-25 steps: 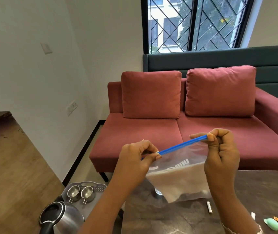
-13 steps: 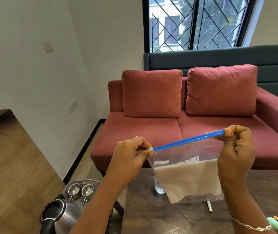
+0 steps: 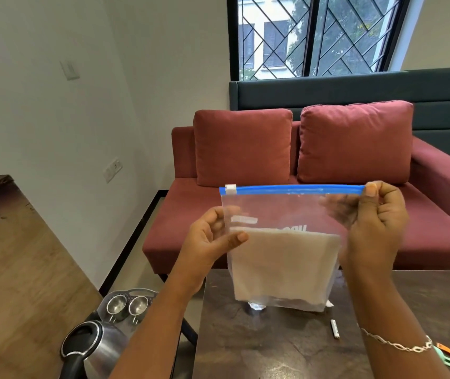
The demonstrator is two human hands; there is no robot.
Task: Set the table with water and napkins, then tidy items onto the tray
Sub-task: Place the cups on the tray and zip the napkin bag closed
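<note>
The person held a clear zip bag (image 3: 281, 212) up above the dark bench (image 3: 273, 348). The right hand (image 3: 377, 217) pinched the right end of the blue zip strip (image 3: 295, 189). The left hand (image 3: 212, 242) gripped the bag's left edge, thumb in front and fingers behind. The white slider (image 3: 230, 188) sat at the strip's left end. Pale folded napkins (image 3: 284, 266) filled the bag's lower half. Down to the left stood a steel kettle (image 3: 95, 343) and a grey tray (image 3: 141, 290) carrying two small steel cups (image 3: 117, 303).
</note>
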